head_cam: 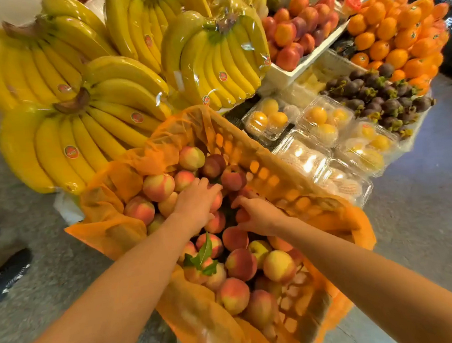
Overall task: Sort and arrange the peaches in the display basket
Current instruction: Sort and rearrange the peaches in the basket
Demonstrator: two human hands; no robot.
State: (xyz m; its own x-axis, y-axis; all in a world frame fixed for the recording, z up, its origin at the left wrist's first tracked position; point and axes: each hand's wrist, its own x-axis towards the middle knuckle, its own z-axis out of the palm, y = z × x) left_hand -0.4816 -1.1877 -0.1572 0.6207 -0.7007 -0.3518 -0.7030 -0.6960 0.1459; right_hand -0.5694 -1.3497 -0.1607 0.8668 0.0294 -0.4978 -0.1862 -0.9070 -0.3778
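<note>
An orange plastic basket lined with orange mesh holds several red-and-yellow peaches. Some near the front carry green leaves. My left hand reaches into the middle of the basket, palm down, fingers curled over a peach. My right hand is just to its right, fingers curled round a reddish peach low in the pile. Both forearms stretch in from the bottom of the view. What lies under the hands is hidden.
Wrapped banana bunches are stacked behind and left of the basket. Clear boxes of yellow fruit sit to the right, with mangosteens, oranges and a white crate of nectarines beyond. A person's black shoes stand on the floor at left.
</note>
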